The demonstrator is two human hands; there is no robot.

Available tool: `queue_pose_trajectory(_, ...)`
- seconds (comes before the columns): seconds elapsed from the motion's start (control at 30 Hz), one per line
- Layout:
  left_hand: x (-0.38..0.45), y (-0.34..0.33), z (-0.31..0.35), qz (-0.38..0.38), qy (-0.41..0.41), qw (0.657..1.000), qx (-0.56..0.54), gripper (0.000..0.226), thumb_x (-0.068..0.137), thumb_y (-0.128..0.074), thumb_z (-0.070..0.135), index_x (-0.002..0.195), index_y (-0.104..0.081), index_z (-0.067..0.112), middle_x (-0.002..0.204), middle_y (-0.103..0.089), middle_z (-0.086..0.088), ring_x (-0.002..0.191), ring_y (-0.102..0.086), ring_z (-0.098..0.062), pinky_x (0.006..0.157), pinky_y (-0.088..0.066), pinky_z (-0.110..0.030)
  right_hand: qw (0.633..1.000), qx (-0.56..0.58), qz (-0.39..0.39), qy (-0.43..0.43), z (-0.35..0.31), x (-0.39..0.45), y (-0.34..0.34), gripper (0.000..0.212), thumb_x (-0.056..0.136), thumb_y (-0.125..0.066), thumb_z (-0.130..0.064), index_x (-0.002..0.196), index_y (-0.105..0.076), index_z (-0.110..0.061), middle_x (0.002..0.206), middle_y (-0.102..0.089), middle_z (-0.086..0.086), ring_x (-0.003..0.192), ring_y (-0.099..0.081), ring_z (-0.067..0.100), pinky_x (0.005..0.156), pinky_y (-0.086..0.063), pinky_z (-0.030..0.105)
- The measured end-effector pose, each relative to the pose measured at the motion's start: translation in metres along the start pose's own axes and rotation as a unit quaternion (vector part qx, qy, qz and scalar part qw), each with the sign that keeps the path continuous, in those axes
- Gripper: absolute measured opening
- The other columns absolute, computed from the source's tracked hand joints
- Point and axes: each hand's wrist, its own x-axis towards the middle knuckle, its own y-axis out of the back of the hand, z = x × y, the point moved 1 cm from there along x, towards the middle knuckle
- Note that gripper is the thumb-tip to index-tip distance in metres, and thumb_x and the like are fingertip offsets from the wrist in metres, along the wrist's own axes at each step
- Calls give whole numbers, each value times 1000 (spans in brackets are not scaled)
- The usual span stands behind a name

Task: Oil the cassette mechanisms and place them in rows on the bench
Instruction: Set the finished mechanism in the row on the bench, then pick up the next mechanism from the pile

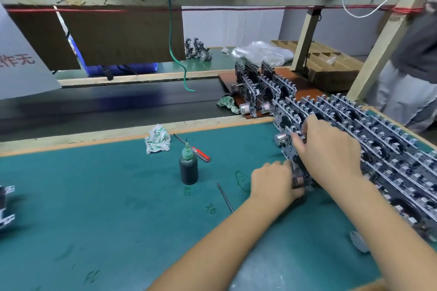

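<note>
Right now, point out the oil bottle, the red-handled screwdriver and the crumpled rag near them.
oil bottle (188,168), head view, on its dark body.
red-handled screwdriver (201,154), head view, on the red handle.
crumpled rag (158,142), head view, on its middle folds.

Red characters "作无" are printed on a white sheet (21,64) far left of the hands. Small green marks are scribbled on the green mat (118,196) beside the hands, but they cannot be read.

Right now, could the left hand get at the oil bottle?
Probably yes. The oil bottle stands alone on bare mat left of the left hand, nothing between them, but that hand is gripping a mechanism and must let go first.
</note>
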Motion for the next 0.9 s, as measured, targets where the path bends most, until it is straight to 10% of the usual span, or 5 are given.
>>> queue_pose_trajectory(0.33, -133, 101, -127, 118, 91, 988, -48, 10, 84, -63, 43, 93, -63, 38, 64, -52, 24, 74, -44, 17, 59, -32, -7, 929, 281, -177, 164, -107, -56, 22, 27, 90, -42, -49, 72, -43, -29, 50, -44, -10, 60, -48, 18, 56, -33, 32)
queue_pose_trajectory(0.6, -258, 180, -225, 192, 229, 945, 132, 30, 68, -85, 26, 94, -71, 19, 93, -65, 4, 93, -57, -18, 73, -53, -39, 814, 378, -303, 320, -259, -68, 16, 15, 95, -47, -39, 92, -53, -25, 85, -63, -3, 86, -57, 22, 74, -45, 33)
queue_pose_trajectory(0.8, -300, 213, -266, 95, 289, 910, 281, 57, 51, -93, 33, 95, -68, 7, 83, -66, -10, 75, -64, -33, 64, -51, -43, 753, 483, -376, 242, -366, -70, 8, 29, 98, -45, -33, 103, -61, -10, 100, -69, 13, 94, -62, 35, 88, -46, 40)
queue_pose_trajectory(0.9, -303, 208, -272, 56, 274, 901, 331, 52, 41, -96, 29, 77, -65, 7, 67, -63, -8, 59, -63, -29, 52, -48, -36, 669, 548, -484, 132, -396, -75, -1, 33, 99, -45, -30, 89, -59, -2, 76, -65, 13, 64, -62, 32, 79, -54, 43)
